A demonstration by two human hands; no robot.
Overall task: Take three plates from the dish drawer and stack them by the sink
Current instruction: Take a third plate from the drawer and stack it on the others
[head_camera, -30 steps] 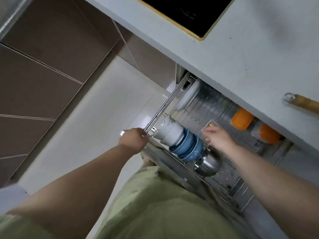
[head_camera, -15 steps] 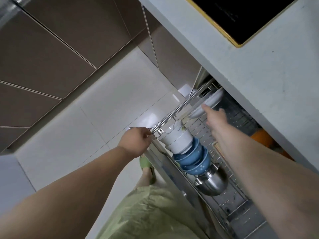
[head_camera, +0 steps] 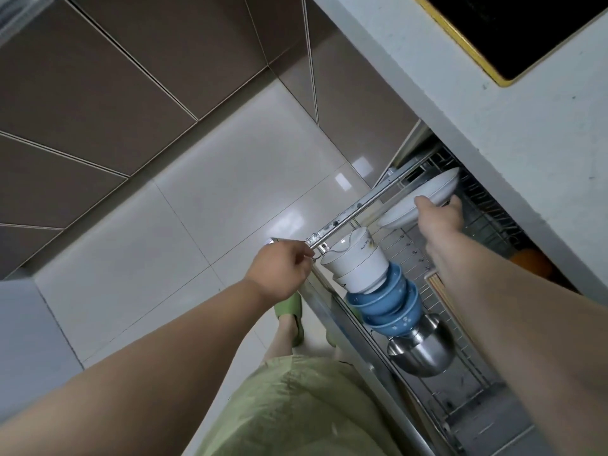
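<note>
The wire dish drawer [head_camera: 358, 207] stands pulled out under the grey countertop. White plates [head_camera: 427, 192] stand on edge at its far end, partly under the counter. My right hand [head_camera: 439, 215] reaches in, thumb and fingers closed on the rim of the nearest plate. My left hand [head_camera: 279, 269] is closed on the corner of the drawer's front rail.
Stacked white bowls [head_camera: 357, 263], blue bowls [head_camera: 388, 304] and a steel bowl [head_camera: 422, 352] fill the drawer's near side. An orange container [head_camera: 529, 261] sits deeper under the counter. A black cooktop [head_camera: 526, 28] is set in the countertop [head_camera: 493, 126]. Brown cabinets and pale floor tiles lie left.
My right hand travelled from the middle of the rack to the far end and closed on a plate's rim. My left hand stayed on the rail.
</note>
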